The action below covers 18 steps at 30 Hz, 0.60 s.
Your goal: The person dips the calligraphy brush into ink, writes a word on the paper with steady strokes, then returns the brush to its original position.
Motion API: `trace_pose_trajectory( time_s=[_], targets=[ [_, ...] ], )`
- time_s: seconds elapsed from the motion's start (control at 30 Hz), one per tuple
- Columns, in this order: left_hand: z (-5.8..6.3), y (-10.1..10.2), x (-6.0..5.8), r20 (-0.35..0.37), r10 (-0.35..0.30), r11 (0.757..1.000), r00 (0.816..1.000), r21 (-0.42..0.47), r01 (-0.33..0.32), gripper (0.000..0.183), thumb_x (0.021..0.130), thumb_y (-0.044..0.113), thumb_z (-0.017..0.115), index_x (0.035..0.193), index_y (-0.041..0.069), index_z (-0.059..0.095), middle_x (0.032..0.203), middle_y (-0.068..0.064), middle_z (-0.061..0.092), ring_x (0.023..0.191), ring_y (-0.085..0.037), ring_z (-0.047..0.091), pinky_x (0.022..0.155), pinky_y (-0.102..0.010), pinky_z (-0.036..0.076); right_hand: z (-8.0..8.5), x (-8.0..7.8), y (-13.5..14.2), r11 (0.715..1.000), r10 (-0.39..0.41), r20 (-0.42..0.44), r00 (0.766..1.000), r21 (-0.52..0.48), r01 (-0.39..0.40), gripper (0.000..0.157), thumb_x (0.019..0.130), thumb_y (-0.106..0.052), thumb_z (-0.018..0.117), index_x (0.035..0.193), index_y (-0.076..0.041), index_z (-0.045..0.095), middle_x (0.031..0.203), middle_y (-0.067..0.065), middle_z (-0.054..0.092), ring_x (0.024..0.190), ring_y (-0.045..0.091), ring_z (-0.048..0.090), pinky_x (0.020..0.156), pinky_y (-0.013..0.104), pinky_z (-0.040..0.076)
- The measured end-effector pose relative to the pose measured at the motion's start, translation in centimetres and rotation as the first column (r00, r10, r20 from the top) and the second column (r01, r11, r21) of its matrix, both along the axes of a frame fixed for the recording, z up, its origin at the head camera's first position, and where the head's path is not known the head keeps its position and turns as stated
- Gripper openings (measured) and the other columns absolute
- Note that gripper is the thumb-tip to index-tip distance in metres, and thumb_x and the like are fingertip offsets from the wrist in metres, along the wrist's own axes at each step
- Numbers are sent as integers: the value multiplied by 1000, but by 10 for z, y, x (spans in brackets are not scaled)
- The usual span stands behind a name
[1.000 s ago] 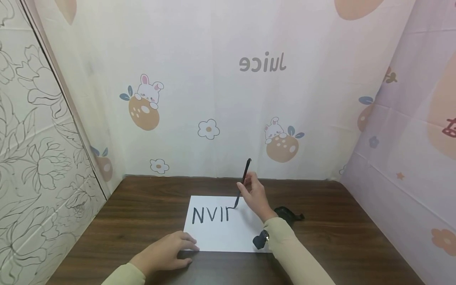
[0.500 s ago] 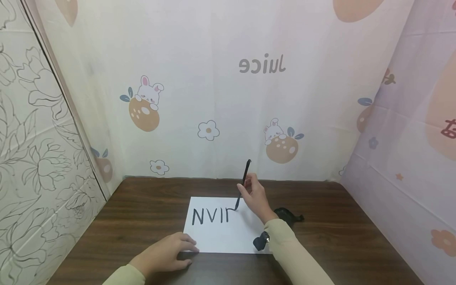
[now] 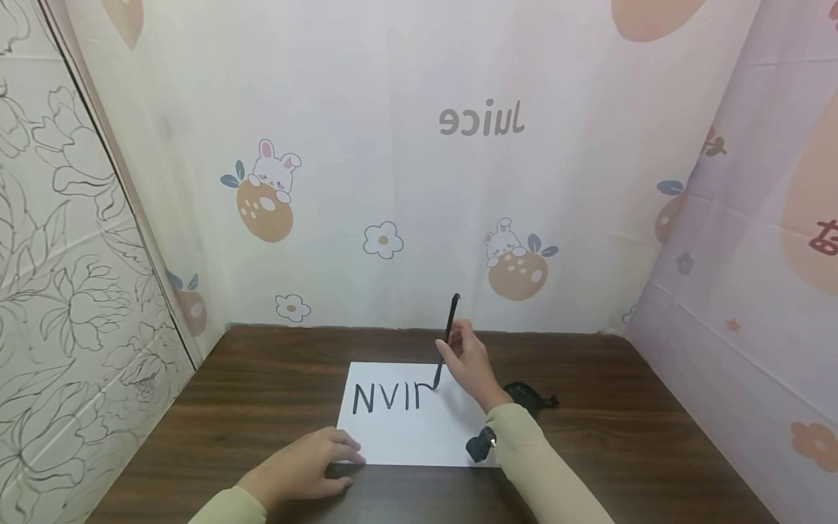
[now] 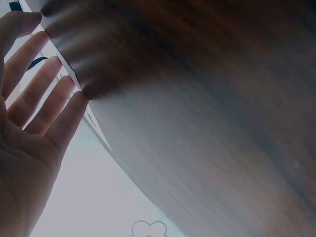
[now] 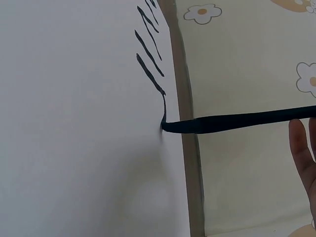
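My right hand (image 3: 468, 362) pinches a dark writing brush (image 3: 451, 320) that stands nearly upright, its top leaning slightly right. In the right wrist view the bent tip of the brush (image 5: 212, 124) meets the white paper (image 5: 74, 123) at the end of a thin curved stroke. Black letters (image 3: 393, 397) run along the upper part of the sheet, reading N, V, I and a stem with a curve leading off its top. My left hand (image 3: 308, 463) rests with spread, relaxed fingers at the paper's lower left corner; in the left wrist view its fingertips (image 4: 79, 96) touch down along the paper's edge.
A black dish-like object with a short spout (image 3: 527, 397) sits on the brown wooden table (image 3: 249, 407), partly behind my right forearm. A black device (image 3: 481, 444) is at my right wrist. Patterned curtains (image 3: 393, 160) enclose the back and sides.
The brush tip has moved slightly right and downward, lengthening the curved stroke after the last stem. My left hand has stayed in place.
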State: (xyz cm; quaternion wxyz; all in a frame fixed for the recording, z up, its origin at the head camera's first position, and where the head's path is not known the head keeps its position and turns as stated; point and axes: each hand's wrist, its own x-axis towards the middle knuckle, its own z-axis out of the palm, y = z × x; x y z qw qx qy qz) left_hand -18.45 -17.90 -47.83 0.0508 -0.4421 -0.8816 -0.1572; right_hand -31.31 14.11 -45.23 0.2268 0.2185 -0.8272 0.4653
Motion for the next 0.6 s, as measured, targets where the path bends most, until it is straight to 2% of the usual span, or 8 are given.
trace_pose_trajectory(
  time_s=[0.13, 0.27, 0.43, 0.5, 0.6],
  targets=[
    [-1, -1, 0, -7, -1, 1000, 1000, 0, 1, 23, 87, 24, 76, 109, 18, 76, 111, 4, 66, 104, -13, 62, 88, -32, 54, 0, 0, 0, 1000, 5, 0, 1000, 2, -5, 31, 97, -12, 66, 122, -9, 47, 93, 1, 57, 88, 17, 58, 70, 30, 55],
    [-1, 0, 0, 25, 21, 1000, 999, -12, -21, 23, 88, 25, 76, 110, 19, 76, 112, 5, 66, 104, -12, 62, 89, -32, 54, 1, 1, 0, 1000, 9, 3, 1000, 6, -9, 33, 97, -12, 66, 122, -1, 48, 93, 2, 56, 87, 17, 58, 70, 30, 55],
    [0, 0, 0, 50, 36, 999, 998, -18, -35, 23, 88, 25, 75, 111, 20, 76, 113, 6, 66, 105, -12, 62, 90, -33, 53, 3, 2, -1, 1000, 15, -8, 1000, 12, -14, 30, 96, -10, 67, 119, -10, 48, 93, 1, 57, 87, 17, 58, 68, 29, 54],
    [0, 0, 0, 40, 30, 999, 999, -14, -29, 23, 88, 25, 76, 110, 20, 76, 113, 5, 66, 105, -12, 62, 90, -33, 54, 3, 3, -1, 1000, 16, -18, 1000, 16, -16, 31, 96, -10, 68, 118, -13, 47, 93, 1, 57, 86, 16, 58, 68, 29, 54],
    [0, 0, 0, 38, 29, 999, 999, -15, -29, 24, 87, 24, 76, 110, 20, 76, 113, 5, 66, 105, -13, 62, 90, -33, 54, 3, 3, -1, 1000, 21, -24, 999, 22, -21, 31, 96, -10, 68, 119, -14, 47, 93, 1, 57, 86, 17, 59, 68, 29, 54]
  ],
)
